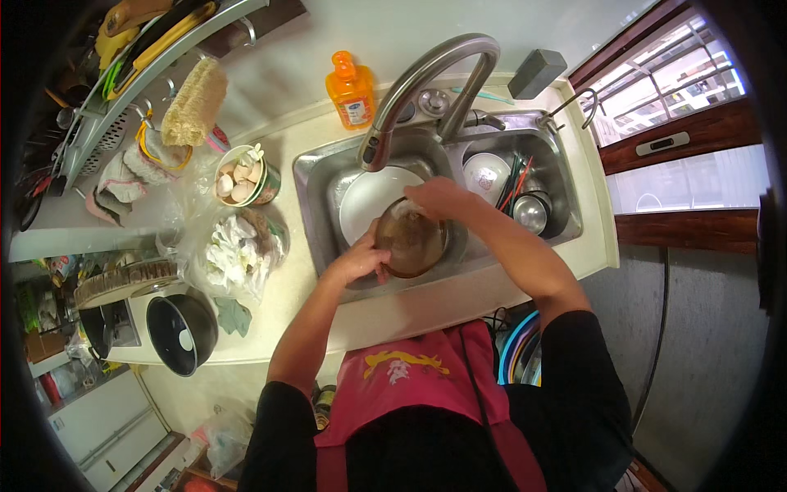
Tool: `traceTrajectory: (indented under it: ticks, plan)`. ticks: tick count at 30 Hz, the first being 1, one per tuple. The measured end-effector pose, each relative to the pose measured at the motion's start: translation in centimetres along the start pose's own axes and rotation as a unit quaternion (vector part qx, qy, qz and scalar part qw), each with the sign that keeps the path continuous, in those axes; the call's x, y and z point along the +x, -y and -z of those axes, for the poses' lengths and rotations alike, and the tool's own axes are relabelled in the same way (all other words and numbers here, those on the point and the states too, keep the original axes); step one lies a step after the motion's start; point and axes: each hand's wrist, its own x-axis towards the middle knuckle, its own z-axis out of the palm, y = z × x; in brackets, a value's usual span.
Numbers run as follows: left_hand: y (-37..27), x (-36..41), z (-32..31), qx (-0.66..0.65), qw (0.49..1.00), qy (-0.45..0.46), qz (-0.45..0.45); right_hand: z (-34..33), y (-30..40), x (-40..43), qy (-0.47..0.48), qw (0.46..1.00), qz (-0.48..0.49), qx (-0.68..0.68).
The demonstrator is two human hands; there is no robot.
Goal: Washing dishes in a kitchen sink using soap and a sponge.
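Observation:
My left hand grips the lower left edge of an amber-brown bowl, apparently glass, tilted over the left sink basin. At the bowl's upper rim, my right hand has its fingers curled over the edge. A whitish patch, perhaps suds, shows beside those fingers; whether they also hold a cloth or sponge is hidden. Beneath the bowl lies a large white dish, partly covered by it. The curved steel faucet arches above, its spout head just left of my right hand.
The right basin holds a patterned white bowl, chopsticks and metal cups. Behind stands an orange soap bottle. Leftward are a tub of eggshells, a plastic bag and a black pot near the counter edge.

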Motion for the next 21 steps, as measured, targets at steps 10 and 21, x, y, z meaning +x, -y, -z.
traceTrajectory:
  ticks: [10,21]
  plan:
    - [4.3,0.8,-1.0,-0.004,0.998,-0.069,0.003,-8.3,-0.2,-0.5,-0.274,0.962,0.0,-0.017]
    - [4.9,1.7,-1.5,-0.14,0.97,-0.19,-0.065,-13.2,4.8,-1.6,-0.286,0.919,-0.023,0.27]
